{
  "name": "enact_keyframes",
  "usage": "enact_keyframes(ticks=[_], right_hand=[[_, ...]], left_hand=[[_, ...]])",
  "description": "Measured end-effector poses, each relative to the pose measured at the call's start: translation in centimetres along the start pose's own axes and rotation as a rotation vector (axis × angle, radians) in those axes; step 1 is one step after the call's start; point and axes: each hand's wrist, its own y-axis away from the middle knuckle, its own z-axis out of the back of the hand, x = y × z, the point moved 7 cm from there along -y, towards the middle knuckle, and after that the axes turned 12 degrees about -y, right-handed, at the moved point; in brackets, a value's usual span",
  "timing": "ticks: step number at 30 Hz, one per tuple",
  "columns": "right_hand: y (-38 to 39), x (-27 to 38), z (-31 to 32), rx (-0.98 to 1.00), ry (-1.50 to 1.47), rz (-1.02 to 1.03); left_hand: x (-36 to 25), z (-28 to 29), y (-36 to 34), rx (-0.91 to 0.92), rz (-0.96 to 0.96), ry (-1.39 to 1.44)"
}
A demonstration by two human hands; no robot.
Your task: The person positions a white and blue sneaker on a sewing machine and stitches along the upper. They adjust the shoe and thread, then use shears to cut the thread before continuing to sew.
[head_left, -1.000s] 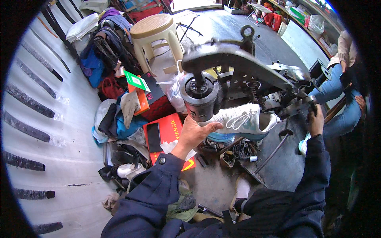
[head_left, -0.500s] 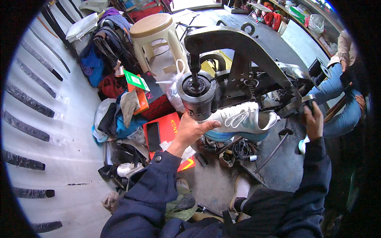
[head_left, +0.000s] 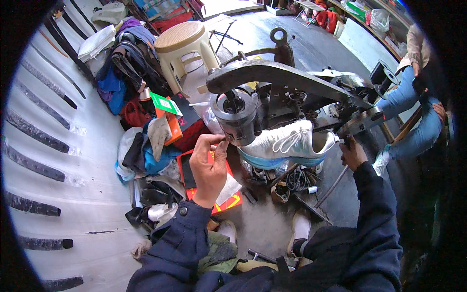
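A white sneaker with a blue sole (head_left: 287, 146) sits with its toe under the round dark head (head_left: 234, 114) of a black metal shoe-stitching machine. Just below that head, beside the toe, my left hand (head_left: 210, 168) is closed in a pinch. Whatever lies between its thumb and finger is too small to make out. To the right of the heel, my right hand (head_left: 353, 153) is closed around the handle under the machine's crank (head_left: 362, 121); the handle itself is mostly hidden by the fingers. The machine's curved arm (head_left: 277, 75) stretches above the shoe.
A cream stool (head_left: 180, 39) stands behind the machine. Piled bags and cloths (head_left: 124, 68) and a red box (head_left: 226, 204) lie to the left. Cables and tools (head_left: 296, 180) are beneath the shoe. A person in jeans (head_left: 413, 117) sits at the right.
My left hand has come off the shoe's toe and moved down and left into a pinch. My right hand has swung left and down with the crank. The machine's arm appears at a different angle.
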Motion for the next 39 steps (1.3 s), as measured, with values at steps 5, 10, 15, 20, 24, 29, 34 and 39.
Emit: enact_keyframes(ticks=[5,10,15,20,24,29,34,39], right_hand=[[2.2,4.0,-0.6,0.012,-0.117,0.005],[3.5,6.5,-0.6,0.089,-0.174,0.062],[4.3,9.8,6.2,-0.05,-0.371,0.257],[0.2,5.2,14.4,-0.417,-0.169,0.437],[-3.5,-1.0,12.1,-0.422,-0.002,0.253],[0.9,1.0,0.5,0.092,-0.335,-0.052],[4.5,10.8,4.8,-0.135,-0.208,0.367],[1.9,7.4,13.5,-0.503,-0.033,0.493]], left_hand=[[-2.1,0.1,0.8,0.053,-0.175,-0.05],[0.4,-3.2,1.7,0.351,0.141,0.197],[1.4,-6.5,1.1,0.446,-0.053,-0.072],[4.0,-8.2,2.5,0.637,0.414,0.336],[3.6,-8.1,2.5,0.654,0.519,0.5],[3.7,-8.2,2.5,0.709,0.591,0.553],[3.7,-8.2,2.1,0.635,0.495,0.576],[4.2,-8.0,2.2,0.664,0.479,0.557]])
